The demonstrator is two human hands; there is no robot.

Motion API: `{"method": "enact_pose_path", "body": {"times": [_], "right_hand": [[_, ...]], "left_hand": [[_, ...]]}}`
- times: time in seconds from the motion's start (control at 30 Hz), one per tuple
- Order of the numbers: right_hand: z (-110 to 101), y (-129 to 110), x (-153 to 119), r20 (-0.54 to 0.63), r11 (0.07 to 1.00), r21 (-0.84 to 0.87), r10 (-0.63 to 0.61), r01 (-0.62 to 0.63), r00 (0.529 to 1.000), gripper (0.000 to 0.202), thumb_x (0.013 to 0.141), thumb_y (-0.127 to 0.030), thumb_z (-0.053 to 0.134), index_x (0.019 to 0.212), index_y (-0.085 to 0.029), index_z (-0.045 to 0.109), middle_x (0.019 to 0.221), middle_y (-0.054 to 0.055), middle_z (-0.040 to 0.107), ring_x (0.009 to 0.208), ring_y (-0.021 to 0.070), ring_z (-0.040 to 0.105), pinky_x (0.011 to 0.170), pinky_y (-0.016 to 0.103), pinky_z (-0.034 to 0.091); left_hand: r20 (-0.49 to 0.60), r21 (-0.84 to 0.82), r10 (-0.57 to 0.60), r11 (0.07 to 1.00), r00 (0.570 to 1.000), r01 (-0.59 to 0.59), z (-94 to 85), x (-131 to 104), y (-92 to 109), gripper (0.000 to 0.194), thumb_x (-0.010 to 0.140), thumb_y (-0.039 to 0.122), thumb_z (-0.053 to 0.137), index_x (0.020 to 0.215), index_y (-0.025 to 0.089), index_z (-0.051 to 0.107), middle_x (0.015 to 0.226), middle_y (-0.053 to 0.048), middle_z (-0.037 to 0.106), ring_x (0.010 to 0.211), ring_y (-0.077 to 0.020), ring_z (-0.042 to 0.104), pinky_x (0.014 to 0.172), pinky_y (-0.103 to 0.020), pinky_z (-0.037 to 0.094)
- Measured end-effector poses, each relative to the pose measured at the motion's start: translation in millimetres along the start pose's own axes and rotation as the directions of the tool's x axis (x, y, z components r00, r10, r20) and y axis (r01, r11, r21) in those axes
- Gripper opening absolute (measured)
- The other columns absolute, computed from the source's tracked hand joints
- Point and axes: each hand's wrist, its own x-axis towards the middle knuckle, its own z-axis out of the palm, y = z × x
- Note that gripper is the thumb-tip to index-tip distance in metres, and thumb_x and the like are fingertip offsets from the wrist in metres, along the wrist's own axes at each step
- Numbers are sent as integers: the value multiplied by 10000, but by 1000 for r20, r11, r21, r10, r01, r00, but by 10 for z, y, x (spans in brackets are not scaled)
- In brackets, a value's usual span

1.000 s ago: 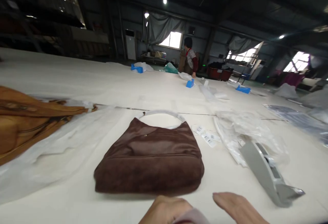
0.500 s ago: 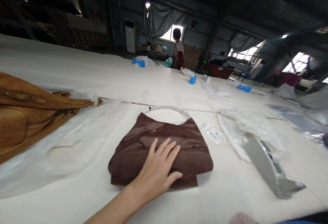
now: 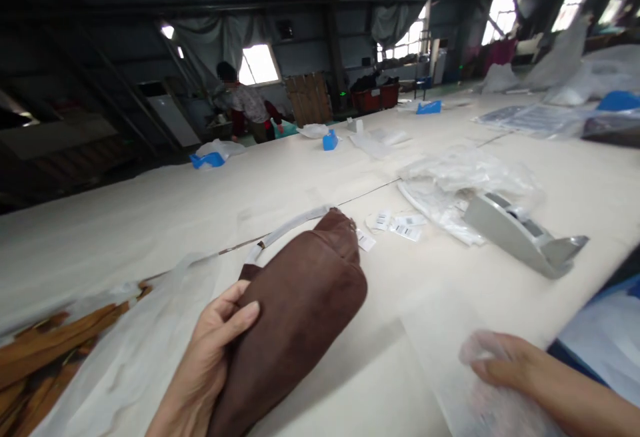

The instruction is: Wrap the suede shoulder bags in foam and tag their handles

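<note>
A dark brown handbag [image 3: 300, 303] stands tilted on its end over the white table. My left hand [image 3: 217, 333] grips its left side, thumb across the leather and the other fingers partly hidden. The bag's handle [image 3: 295, 222] is wrapped in white film and leans toward the far left. Paper tags [image 3: 406, 229] lie just beyond its right side. At the lower right, my right hand [image 3: 503, 363], somewhat blurred, is closed on a translucent plastic sheet [image 3: 433, 337]; its fingertips show hazily through the film. Whether that sheet is a bag I cannot tell.
A grey tape dispenser [image 3: 520, 233] stands at the right, beside crumpled clear plastic [image 3: 470, 173]. A tan bag [image 3: 65, 350] lies on white wrapping [image 3: 135, 343] at the lower left. Blue holders [image 3: 330, 140] stand farther back; a person [image 3: 250, 107] is beyond the table.
My left hand went from lying flat on the handbag to gripping its side, and the bag is now turned and tilted up. My right hand has come into view with the plastic sheet. The view swung right.
</note>
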Motion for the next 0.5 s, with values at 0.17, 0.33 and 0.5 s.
{"method": "enact_pose_path", "body": {"times": [0.17,0.33,0.5], "right_hand": [[327,-553,757,217,998,4,-56,56,975,138,733,-201,573,860,-175,528,709,86,731,465,175,653,392,207,458],[700,-989,1528,237,993,-81,-63,84,969,120,747,-35,515,698,-141,543,618,87,693,480,184,646,444,246,492],[1165,-1231,2124,118,974,-154,-147,164,982,90,867,-125,620,778,-113,612,682,-1,633,601,127,621,574,250,532]], "left_hand": [[-240,-117,-17,993,971,-11,-187,6,156,676,387,359,937,1019,287,707,812,35,764,625,-204,698,552,-258,608],[-304,-122,-12,992,953,-27,-236,-49,212,608,477,418,896,1053,418,700,959,96,764,843,-214,715,719,-300,646],[-330,-81,55,993,943,-86,-107,-122,225,605,525,446,868,1098,387,685,956,48,759,990,-277,679,741,-329,624]]}}
